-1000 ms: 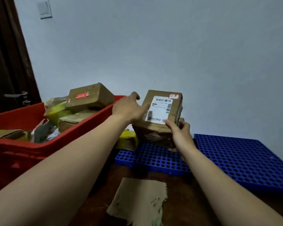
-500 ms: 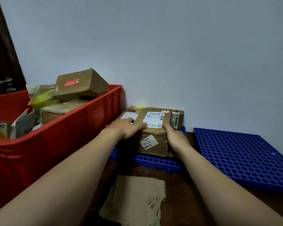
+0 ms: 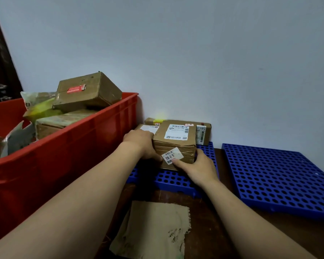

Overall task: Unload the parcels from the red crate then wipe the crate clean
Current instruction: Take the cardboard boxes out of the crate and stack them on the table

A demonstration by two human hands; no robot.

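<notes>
The unloading step is in hand: both hands hold a box (image 3: 176, 141) that sits on the blue grid (image 3: 174, 181), at 3 o'clock from the red crate (image 3: 64, 156). The left hand (image 3: 142, 144) wraps its left side and the right hand (image 3: 199, 168) its right corner, each with the thumb on the front face, so both sets of fingers grip the box. Several parcels (image 3: 88, 92) lie piled in the crate, so wiping looks far off. The next move likely calls for letting go and reaching to 9 o'clock for the top parcel, lifting it over the rim. The cloth (image 3: 153, 230) lies on the counter at 6 o'clock from the box. The crate's floor is hidden under parcels and its left end is cut off. The boxes at 12 o'clock behind the held one are partly covered, and the far fingers of both hands are out of sight.
</notes>
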